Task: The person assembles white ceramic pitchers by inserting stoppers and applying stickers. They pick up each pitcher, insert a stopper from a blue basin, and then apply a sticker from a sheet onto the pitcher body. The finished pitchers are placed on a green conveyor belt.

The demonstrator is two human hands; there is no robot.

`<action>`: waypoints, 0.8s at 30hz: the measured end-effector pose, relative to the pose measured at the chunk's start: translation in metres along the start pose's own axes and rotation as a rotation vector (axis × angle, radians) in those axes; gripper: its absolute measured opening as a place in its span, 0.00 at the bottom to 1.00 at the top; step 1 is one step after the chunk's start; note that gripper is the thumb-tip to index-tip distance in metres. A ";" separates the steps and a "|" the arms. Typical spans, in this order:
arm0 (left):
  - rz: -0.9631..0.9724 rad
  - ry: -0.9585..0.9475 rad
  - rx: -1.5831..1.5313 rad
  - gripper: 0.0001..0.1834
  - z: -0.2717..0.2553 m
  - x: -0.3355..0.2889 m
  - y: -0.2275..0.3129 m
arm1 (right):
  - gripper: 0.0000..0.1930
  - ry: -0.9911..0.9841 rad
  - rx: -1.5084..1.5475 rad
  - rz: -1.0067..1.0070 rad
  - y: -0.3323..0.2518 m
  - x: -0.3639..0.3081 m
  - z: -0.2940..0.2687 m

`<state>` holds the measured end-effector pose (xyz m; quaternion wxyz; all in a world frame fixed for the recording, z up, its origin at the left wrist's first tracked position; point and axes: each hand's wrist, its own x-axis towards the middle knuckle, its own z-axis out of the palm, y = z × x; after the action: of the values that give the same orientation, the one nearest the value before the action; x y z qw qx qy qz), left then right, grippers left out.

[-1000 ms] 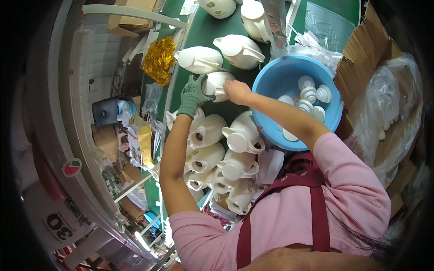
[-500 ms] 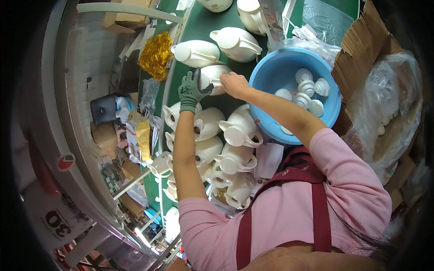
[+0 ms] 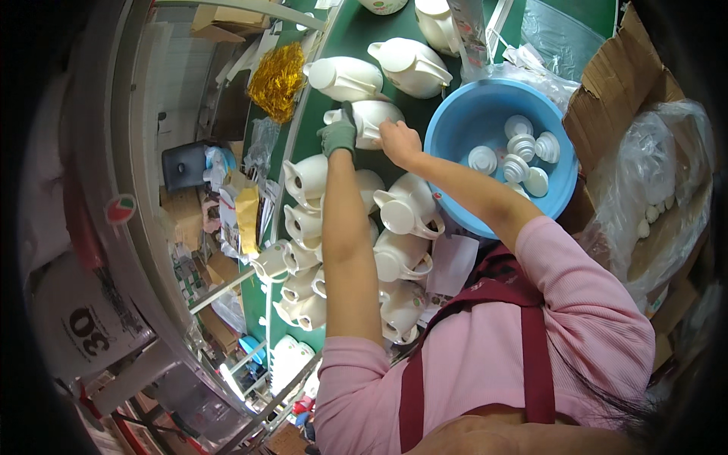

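Observation:
A white thermos jug [image 3: 378, 114] lies on the green work surface between my two hands. My left hand [image 3: 338, 136], in a grey-green glove, is closed around its spout end; the fingertips are partly hidden. At the handle side, my bare right hand [image 3: 400, 142] has bent fingers gripping the same jug. Just beyond lie two more white jugs, one closer to the left [image 3: 355, 77] and one farther right [image 3: 412, 68], both with lids on. Open-topped jugs [image 3: 307, 180] stand packed together on the near side, partly behind my left forearm.
A blue basin [image 3: 437, 129] right of my right hand holds several white ridged stoppers [image 3: 521, 145]. Beyond it stands a cardboard box [image 3: 614, 64] with a clear plastic bag [image 3: 644, 178]. Gold tinsel [image 3: 277, 82] lies past the left edge of the green surface [image 3: 334, 39].
My left hand's fingers were spread beside the jug and have now closed over its spout end. My right hand stays at the handle. The view has shifted slightly.

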<state>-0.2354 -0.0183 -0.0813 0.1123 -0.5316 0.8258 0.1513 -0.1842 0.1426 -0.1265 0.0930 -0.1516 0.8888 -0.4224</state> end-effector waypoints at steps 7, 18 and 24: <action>0.667 -0.214 0.154 0.51 -0.059 -0.001 0.010 | 0.21 -0.036 -0.055 -0.009 0.015 0.008 0.008; 0.787 -0.051 0.344 0.39 -0.035 0.018 0.002 | 0.22 -0.025 -0.068 -0.116 0.022 0.010 0.014; 0.371 -0.333 -0.148 0.47 -0.045 0.056 0.005 | 0.22 -0.013 -0.075 -0.113 0.019 0.010 0.009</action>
<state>-0.2643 -0.0804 -0.0578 0.1780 -0.3454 0.8660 0.3148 -0.1943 0.1441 -0.1477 0.0691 -0.2077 0.8933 -0.3926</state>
